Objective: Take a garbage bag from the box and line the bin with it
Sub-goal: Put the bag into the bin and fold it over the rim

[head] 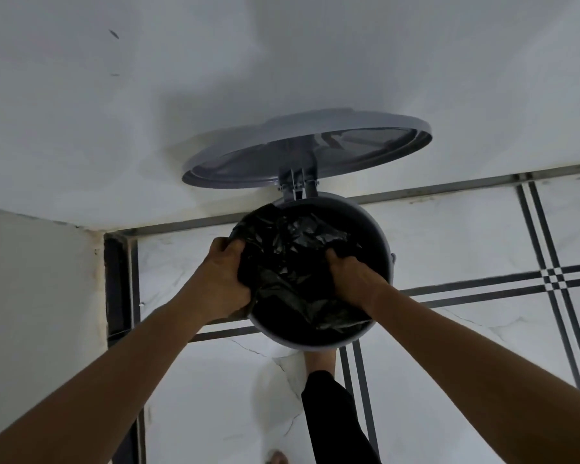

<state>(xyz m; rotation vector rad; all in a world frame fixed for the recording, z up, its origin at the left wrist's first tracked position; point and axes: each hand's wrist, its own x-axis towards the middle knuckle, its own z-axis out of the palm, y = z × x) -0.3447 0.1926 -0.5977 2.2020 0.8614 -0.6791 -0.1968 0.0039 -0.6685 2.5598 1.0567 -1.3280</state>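
The round grey metal bin [379, 229] stands upright on the white tiled floor [449, 236], mouth up, its hinged grey lid [248, 155] tipped back against the white wall [282, 61]. The crumpled black plastic garbage bag [292, 259] sits inside. The left hand [226, 279] clenches the bag at the left rim; the right hand [352, 276] grips it inside. Bare floor lies right.

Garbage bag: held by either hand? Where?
Both. Left hand grips the garbage bag at the bin's left rim; right hand grips mid-bag.
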